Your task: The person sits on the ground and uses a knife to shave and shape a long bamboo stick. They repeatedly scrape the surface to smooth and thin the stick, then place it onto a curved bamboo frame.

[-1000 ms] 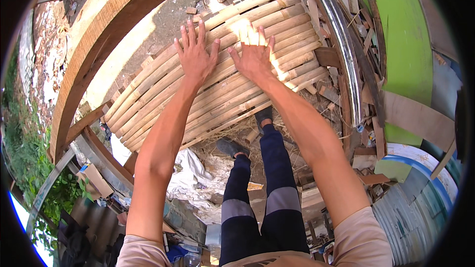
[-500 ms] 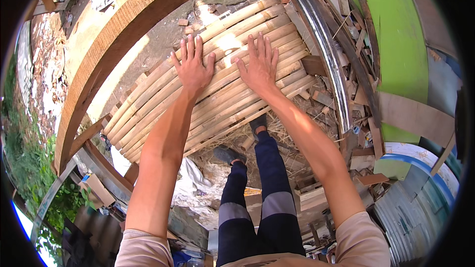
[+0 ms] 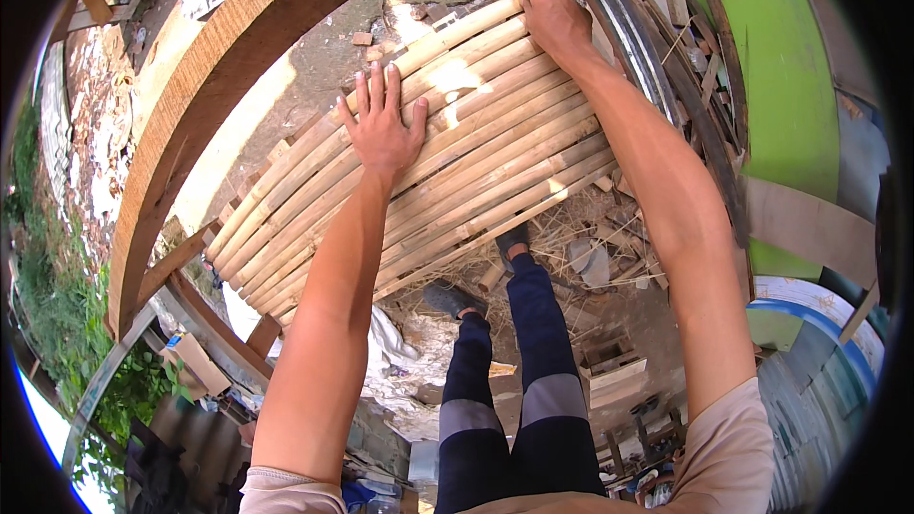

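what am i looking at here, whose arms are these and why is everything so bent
The view comes from a wide-angle camera worn on a person's head, looking down, so straight edges curve toward the rim. The two bare arms are that person's own. The left hand lies flat, fingers spread, on a panel of bamboo slats set side by side. The right hand reaches to the panel's far upper corner and appears to grip its edge. A curved wooden beam arches beyond it. Below stand the person's legs in dark trousers, on littered ground.
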The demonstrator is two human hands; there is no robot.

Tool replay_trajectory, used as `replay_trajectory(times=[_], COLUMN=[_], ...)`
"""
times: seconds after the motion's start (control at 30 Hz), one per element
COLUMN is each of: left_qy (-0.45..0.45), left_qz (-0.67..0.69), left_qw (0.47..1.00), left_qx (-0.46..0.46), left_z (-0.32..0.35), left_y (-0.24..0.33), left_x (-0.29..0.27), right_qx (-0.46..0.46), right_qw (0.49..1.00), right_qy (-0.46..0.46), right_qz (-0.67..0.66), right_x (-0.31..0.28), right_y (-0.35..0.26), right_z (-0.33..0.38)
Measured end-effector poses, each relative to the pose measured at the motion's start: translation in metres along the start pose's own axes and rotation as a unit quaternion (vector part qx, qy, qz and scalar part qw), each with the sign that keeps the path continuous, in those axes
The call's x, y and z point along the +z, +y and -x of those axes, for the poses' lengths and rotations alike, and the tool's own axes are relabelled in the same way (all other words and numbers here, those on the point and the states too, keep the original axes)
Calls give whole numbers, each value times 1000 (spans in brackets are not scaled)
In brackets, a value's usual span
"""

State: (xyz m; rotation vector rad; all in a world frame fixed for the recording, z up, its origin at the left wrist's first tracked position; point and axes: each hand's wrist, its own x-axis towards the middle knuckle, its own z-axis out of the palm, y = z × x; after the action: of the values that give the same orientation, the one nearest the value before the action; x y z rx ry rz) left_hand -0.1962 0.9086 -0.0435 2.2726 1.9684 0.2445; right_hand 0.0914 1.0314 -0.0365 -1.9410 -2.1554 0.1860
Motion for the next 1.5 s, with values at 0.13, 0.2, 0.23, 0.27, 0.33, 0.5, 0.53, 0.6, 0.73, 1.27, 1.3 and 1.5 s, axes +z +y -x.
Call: replay_trajectory(times=[0.13,0.2,0.23,0.27,0.33,0.5,0.53,0.6,0.73,1.27,1.3,1.5], left_qy=[17,16,15,17,20,14,8,12,21,39,39,60], left_qz=[0,1,1,1,3,7,5,5,12,10,9,5], left_qw=[1000,1000,1000,1000,1000,1000,1000,1000,1000,999,999,998], left_qx=[-5,-4,-5,-7,-8,-3,-10,-10,-9,-8,-9,-8], left_z=[0,1,1,1,2,-1,0,1,1,2,2,3], left_y=[2,2,1,0,-1,4,1,0,2,3,3,1], left_x=[1,1,0,0,-1,-3,-3,-5,-6,-5,-4,2], right_qx=[-42,-29,-12,4,17,-22,-19,-48,-187,-124,-120,-122], right_qw=[998,997,996,995,986,976,960,953,949,981,983,985], right_qy=[28,14,-10,-34,-108,-56,-54,-97,-218,-32,-27,-20], right_qz=[40,72,85,99,123,-211,-273,-282,-126,-143,-134,-119], right_x=[6,4,2,-1,-12,-7,-17,-30,-31,2,4,-5], right_y=[3,-3,-9,-15,-27,-41,-64,-77,-60,-78,-81,-94], right_z=[-5,-7,-9,-13,-27,-45,-38,-18,53,139,141,172])
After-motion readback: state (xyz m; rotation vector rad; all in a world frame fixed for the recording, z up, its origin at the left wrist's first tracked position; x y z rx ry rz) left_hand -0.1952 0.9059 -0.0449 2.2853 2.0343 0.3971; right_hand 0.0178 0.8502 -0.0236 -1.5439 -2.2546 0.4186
